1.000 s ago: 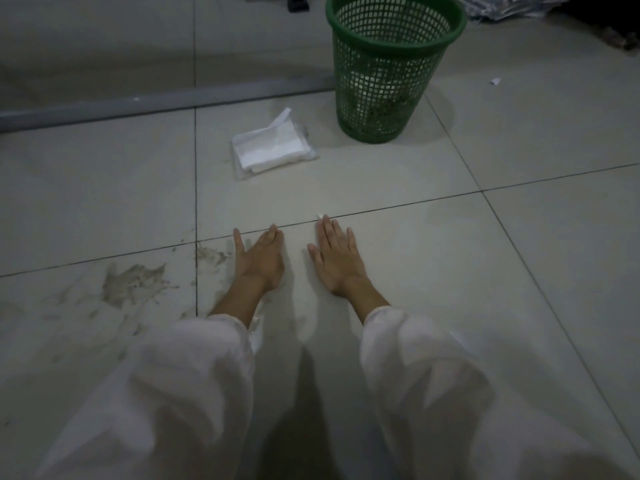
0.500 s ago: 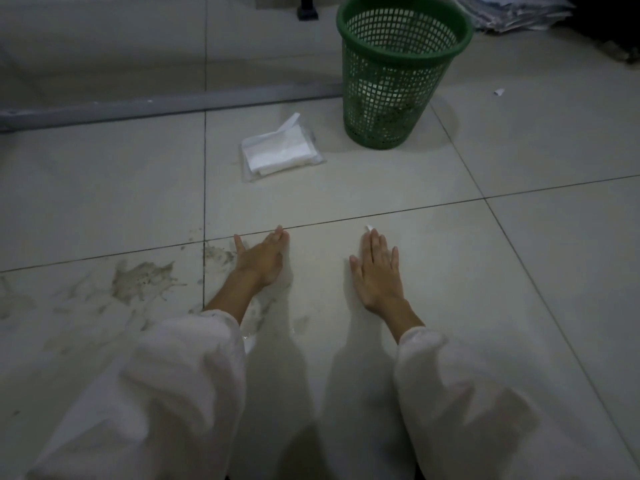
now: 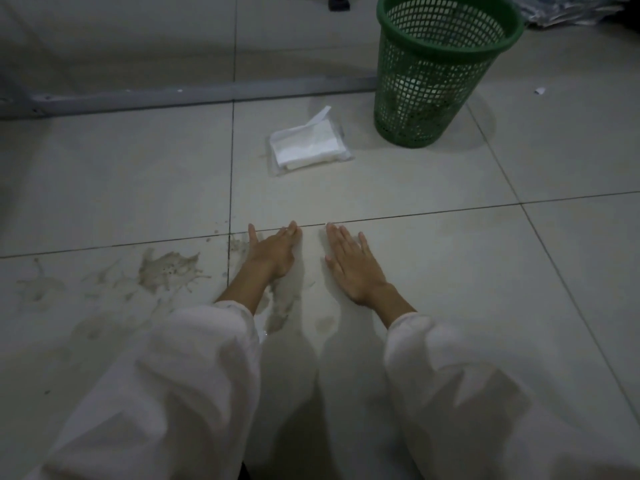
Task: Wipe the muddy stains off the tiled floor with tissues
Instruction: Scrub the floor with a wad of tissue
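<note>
Brown splattered mud stains (image 3: 166, 270) on pale tiled floor (image 3: 433, 278) — both hands (image 3: 273, 252) (image 3: 351, 263) flat, fingers straight, empty.

The tissue pack (image 3: 308, 144) is set left of the basket (image 3: 437, 69) — beyond both hands; the muddy stains (image 3: 166, 270) are spread left of the left hand (image 3: 273, 252).

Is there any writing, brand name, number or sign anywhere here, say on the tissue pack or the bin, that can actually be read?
None can be read.
Tissue pack: clear wrapper over white tissues, no print visible.
Green bin: plain mesh, no label showing.
Stack of papers in the far corner: too dark and blurred to tell whether it carries text.
Floor tiles, grey bar and white sleeves: no markings.
</note>
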